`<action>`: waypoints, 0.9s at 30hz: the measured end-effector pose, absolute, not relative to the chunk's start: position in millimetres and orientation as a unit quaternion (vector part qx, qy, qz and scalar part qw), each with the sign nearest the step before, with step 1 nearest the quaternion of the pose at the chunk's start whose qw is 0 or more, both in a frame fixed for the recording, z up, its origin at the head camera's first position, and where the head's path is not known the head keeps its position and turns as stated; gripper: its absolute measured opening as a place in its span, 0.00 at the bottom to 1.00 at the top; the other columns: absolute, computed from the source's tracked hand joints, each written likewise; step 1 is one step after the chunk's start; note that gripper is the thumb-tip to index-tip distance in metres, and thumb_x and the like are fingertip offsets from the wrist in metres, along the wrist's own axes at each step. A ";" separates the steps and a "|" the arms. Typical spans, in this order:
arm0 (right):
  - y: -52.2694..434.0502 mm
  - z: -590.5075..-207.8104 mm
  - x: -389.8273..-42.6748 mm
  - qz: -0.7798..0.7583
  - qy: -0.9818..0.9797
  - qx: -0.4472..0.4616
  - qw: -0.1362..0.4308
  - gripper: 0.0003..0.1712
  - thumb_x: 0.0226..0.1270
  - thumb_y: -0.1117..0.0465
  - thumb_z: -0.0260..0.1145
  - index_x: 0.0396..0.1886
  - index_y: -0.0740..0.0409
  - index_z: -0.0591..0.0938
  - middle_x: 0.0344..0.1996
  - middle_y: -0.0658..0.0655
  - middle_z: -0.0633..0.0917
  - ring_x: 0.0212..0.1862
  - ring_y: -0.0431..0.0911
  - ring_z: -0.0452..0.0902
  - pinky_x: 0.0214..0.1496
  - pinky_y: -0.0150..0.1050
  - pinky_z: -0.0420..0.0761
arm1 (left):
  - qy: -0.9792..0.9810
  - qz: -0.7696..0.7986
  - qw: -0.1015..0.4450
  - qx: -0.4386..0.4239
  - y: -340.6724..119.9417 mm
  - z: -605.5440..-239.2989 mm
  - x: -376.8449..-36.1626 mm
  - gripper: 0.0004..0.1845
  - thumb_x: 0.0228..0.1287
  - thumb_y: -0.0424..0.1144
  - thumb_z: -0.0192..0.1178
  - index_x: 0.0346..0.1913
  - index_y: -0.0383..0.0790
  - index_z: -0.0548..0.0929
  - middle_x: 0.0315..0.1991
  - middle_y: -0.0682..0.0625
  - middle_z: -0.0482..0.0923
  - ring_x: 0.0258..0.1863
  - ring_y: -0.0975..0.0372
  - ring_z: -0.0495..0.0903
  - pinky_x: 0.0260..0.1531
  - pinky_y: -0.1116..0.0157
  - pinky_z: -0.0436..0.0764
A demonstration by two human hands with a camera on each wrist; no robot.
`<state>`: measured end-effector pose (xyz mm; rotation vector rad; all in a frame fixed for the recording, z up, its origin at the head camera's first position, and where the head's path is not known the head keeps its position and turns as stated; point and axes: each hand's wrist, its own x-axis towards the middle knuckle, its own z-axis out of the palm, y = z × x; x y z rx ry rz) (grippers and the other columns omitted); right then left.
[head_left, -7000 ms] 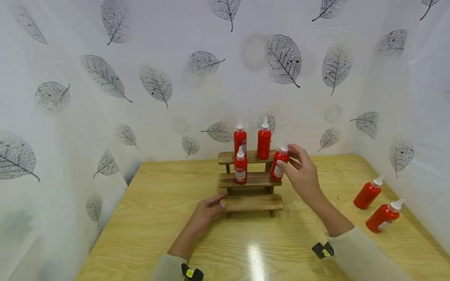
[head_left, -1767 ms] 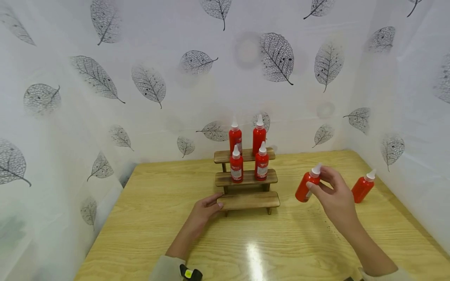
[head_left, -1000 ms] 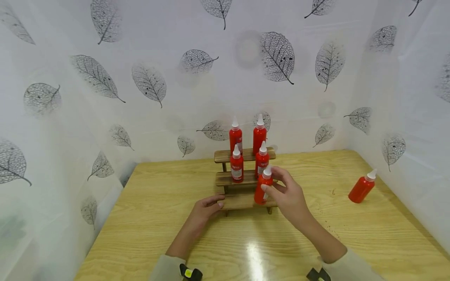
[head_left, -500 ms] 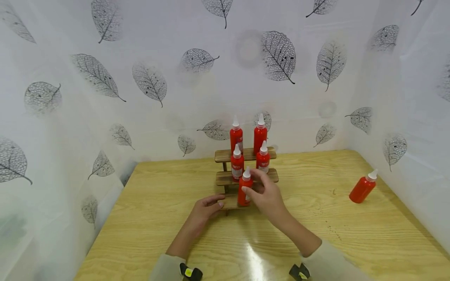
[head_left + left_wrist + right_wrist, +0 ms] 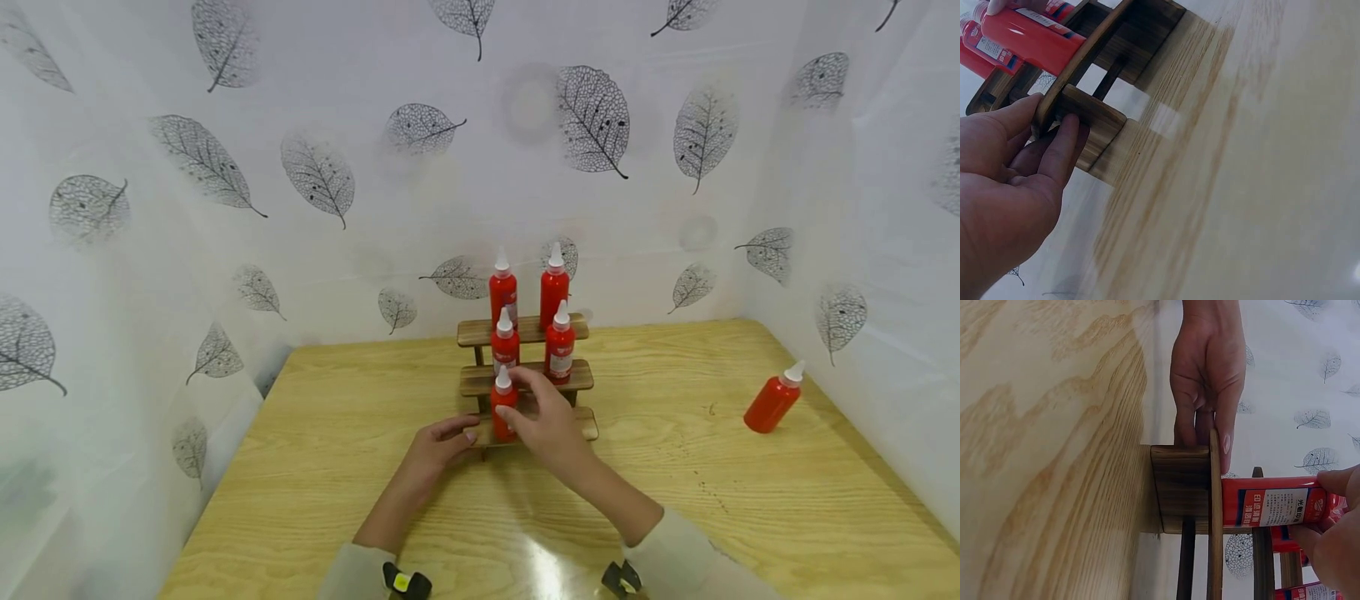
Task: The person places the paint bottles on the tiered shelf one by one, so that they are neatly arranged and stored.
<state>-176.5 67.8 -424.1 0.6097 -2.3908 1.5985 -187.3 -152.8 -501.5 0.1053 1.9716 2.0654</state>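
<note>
A stepped wooden stand (image 5: 532, 375) with three shelves sits on the table. My right hand (image 5: 558, 437) grips a red squeeze bottle (image 5: 503, 427) with a white pointed cap, thumb and fingers round its upper part. That bottle is upright at the left end of the lowest shelf; its base is at the board in the right wrist view, where a printed label (image 5: 1279, 507) shows. With thumb and fingers, my left hand (image 5: 437, 450) pinches the left end of the same shelf (image 5: 1069, 94). Two bottles (image 5: 560, 346) stand on the middle shelf, two more (image 5: 554, 296) on the top one.
Another red bottle (image 5: 772, 404) stands alone on the wooden table (image 5: 337, 433), far to the right. Small dark specks mark the tabletop near it. White leaf-patterned sheeting (image 5: 420, 217) rises behind the table and along both sides.
A bottle was placed on the middle shelf's right end. My right hand then took another bottle from the table and carried it leftward to the lowest shelf's left end. My left hand stayed.
</note>
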 end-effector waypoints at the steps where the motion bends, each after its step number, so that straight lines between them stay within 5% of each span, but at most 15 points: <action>1: 67.6 -424.2 -176.3 0.538 -0.811 0.205 0.102 0.30 0.67 0.62 0.72 0.66 0.55 0.73 0.60 0.54 0.80 0.61 0.50 0.77 0.55 0.43 0.84 | 0.683 0.716 0.142 0.036 -152.7 -501.5 -187.3 0.22 0.71 0.39 0.63 0.63 0.33 0.80 0.67 0.40 0.74 0.57 0.59 0.81 0.59 0.59 0.81; 22: 117.0 -414.2 -156.7 0.542 -0.816 0.170 0.107 0.32 0.70 0.55 0.70 0.69 0.58 0.71 0.66 0.59 0.76 0.68 0.56 0.72 0.69 0.52 0.73 | 0.680 0.719 0.141 0.036 -151.6 -501.9 -187.5 0.22 0.72 0.38 0.62 0.64 0.32 0.79 0.68 0.39 0.72 0.56 0.60 0.81 0.58 0.59 0.81; 27: 154.7 -413.0 -151.5 0.517 -0.829 0.146 0.154 0.31 0.71 0.57 0.69 0.69 0.60 0.71 0.65 0.59 0.75 0.67 0.59 0.72 0.66 0.30 0.74 | 0.683 0.716 0.140 0.033 -151.5 -502.0 -187.6 0.22 0.72 0.38 0.62 0.64 0.32 0.79 0.67 0.39 0.73 0.56 0.61 0.81 0.58 0.59 0.81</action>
